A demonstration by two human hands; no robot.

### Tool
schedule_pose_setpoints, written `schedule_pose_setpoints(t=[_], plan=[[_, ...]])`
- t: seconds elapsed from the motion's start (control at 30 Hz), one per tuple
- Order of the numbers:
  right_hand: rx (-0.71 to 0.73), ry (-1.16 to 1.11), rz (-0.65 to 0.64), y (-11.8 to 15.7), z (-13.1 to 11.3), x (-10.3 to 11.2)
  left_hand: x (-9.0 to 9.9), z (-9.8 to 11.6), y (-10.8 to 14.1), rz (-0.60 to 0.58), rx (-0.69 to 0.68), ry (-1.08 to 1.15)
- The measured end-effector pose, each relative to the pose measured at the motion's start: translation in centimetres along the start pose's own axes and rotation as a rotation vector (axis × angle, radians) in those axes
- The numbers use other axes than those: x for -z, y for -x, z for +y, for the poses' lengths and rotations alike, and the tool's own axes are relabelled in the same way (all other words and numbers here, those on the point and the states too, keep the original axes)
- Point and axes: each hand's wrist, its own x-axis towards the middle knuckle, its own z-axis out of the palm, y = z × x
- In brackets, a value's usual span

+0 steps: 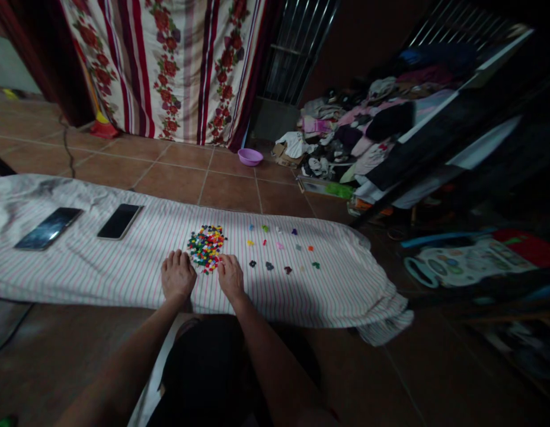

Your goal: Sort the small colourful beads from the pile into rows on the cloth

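A pile of small colourful beads or plastic pieces lies on the striped cloth. My left hand rests palm down at the pile's near left edge, fingers laid on the cloth. At the right edge of the pile, my right hand has its fingers pinched together; whatever is between the fingertips is too small to make out. Right of it, small single-colour groups sit in rough rows, among them yellow pieces, black pieces, brown pieces, green pieces and an orange group.
Two phones, a larger one and a smaller one, lie on the cloth to the left. Beyond are a purple basin on the tiled floor, a floral curtain and a heap of clothes.
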Motion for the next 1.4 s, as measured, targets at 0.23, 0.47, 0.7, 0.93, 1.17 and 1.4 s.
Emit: schedule_pose_setpoints(t=[0.23, 0.47, 0.7, 0.93, 1.17, 1.4], plan=[[-0.011, 0.058, -0.003, 0.0, 0.2, -0.5, -0.1, 0.0, 0.0, 0.014, 0.005, 0.027], [-0.011, 0.083, 0.009, 0.1, 0.6, -0.8, -0.2, 0.0, 0.1, 0.016, 0.014, 0.054], [-0.056, 0.075, 0.011, 0.0, 0.1, -0.3, 0.0, -0.1, 0.2, 0.040, -0.023, -0.006], [-0.094, 0.074, 0.042, 0.2, -0.3, -0.1, 0.0, -0.1, 0.3, 0.058, -0.029, 0.030], [-0.091, 0.048, 0.035, 0.4, -0.5, 0.3, 0.1, 0.1, 0.2, 0.044, -0.005, 0.078], [-0.103, 0.041, 0.012, 0.3, -0.7, 0.6, -0.1, 0.0, 0.2, 0.057, -0.021, 0.023]])
